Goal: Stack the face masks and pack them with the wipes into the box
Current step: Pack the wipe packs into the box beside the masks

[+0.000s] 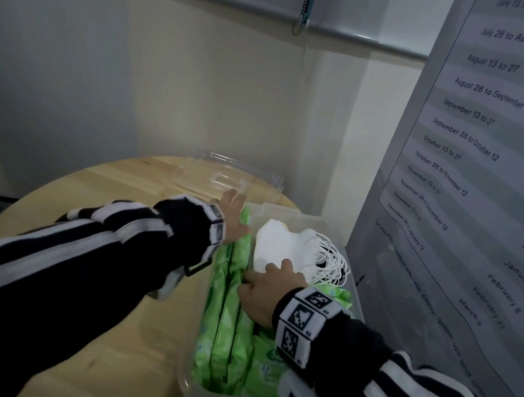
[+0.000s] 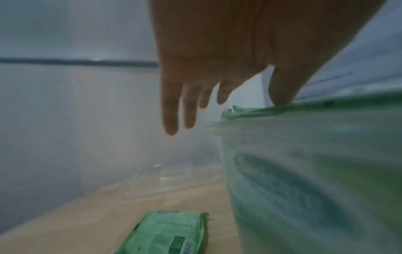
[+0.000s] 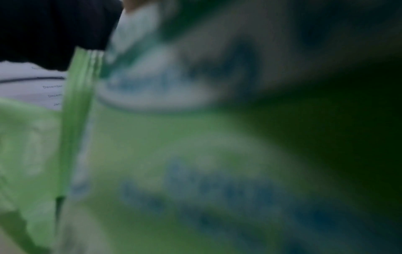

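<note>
A clear plastic box (image 1: 191, 388) stands on the right of a round wooden table (image 1: 113, 186). Several green wipes packs (image 1: 228, 322) stand on edge along its left side. A stack of white face masks (image 1: 285, 239) lies in its far right part, ear loops toward the right. My right hand (image 1: 266, 287) is inside the box, thumb on top of the stack and fingers curled down at its near left edge beside the wipes. My left hand (image 1: 232, 214) is at the box's far left rim with straight fingers (image 2: 172, 120), its thumb touching the top of a pack (image 2: 250, 111).
The clear lid (image 1: 223, 175) lies at the back of the table behind the box. One more green wipes pack (image 2: 165, 233) lies flat on the table left of the box, under my left arm. A large printed board (image 1: 480, 163) stands close on the right.
</note>
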The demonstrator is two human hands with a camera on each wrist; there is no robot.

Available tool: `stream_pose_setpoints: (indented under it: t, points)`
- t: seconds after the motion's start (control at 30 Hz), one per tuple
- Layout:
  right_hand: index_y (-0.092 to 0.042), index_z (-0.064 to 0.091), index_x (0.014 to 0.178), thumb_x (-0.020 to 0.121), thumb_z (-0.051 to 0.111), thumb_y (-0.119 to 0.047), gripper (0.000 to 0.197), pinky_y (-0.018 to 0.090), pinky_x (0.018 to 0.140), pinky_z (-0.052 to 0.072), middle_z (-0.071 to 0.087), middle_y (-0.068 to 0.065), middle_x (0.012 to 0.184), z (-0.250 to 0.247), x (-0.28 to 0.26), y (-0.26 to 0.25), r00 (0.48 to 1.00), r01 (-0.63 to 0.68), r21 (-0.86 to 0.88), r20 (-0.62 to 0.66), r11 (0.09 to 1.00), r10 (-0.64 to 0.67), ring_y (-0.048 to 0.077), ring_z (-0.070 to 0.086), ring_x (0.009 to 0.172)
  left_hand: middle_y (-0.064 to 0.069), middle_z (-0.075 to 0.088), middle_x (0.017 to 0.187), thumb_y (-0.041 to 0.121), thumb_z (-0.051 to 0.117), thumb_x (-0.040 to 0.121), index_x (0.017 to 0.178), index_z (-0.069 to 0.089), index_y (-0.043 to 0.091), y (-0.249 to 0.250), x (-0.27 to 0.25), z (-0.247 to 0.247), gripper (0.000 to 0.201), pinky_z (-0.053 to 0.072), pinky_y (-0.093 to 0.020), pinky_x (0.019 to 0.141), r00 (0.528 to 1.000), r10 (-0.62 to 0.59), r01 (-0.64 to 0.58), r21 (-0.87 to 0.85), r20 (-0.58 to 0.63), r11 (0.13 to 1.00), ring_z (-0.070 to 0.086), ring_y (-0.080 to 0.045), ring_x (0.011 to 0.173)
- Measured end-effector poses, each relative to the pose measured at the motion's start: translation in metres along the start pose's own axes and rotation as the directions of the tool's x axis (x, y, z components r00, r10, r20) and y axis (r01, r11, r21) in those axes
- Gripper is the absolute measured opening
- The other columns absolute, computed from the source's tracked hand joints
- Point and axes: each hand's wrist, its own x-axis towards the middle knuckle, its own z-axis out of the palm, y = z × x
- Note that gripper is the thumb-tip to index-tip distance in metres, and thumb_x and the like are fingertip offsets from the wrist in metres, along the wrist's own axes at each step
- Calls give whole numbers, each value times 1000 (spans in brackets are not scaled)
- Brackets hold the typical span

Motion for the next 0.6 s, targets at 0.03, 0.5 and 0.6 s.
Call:
stream_pose_setpoints:
  t: [0.03, 0.5, 0.6]
  points:
    - [-24, 45, 130, 97, 21, -35, 43, 40, 88, 30, 46, 12, 126, 0, 1, 1, 1000, 1, -4, 9, 1000, -1, 28, 33, 119, -10, 8, 157, 33, 47, 96, 149, 13, 10, -5, 0, 2, 67, 25, -36, 110, 995, 98, -98, 9, -6, 995, 26, -30, 139]
    - [-21, 70, 95, 65, 81, -46, 40, 10, 67, 42, 64, -13, 81, -30, -97, 71, 981, 70, 339, 147, 938, -127, -3, 54, 70, -5, 65, 116, 30, 57, 91, 112, 66, 11, 9, -74, -35, 30, 42, -22, 85, 902, 429, -428, -41, 41, 903, 58, -18, 108]
    - [-23, 61, 111, 66, 82, -41, 52, 11, 66, 39, 54, -12, 85, -16, -104, 73, 992, 99, 171, 59, 980, -110, 0, 51, 75, 5, 73, 88, 36, 73, 77, 90, 74, 18, 25, -116, -37, 22, 48, -16, 72, 795, 577, -543, -207, 187, 814, 64, -6, 80]
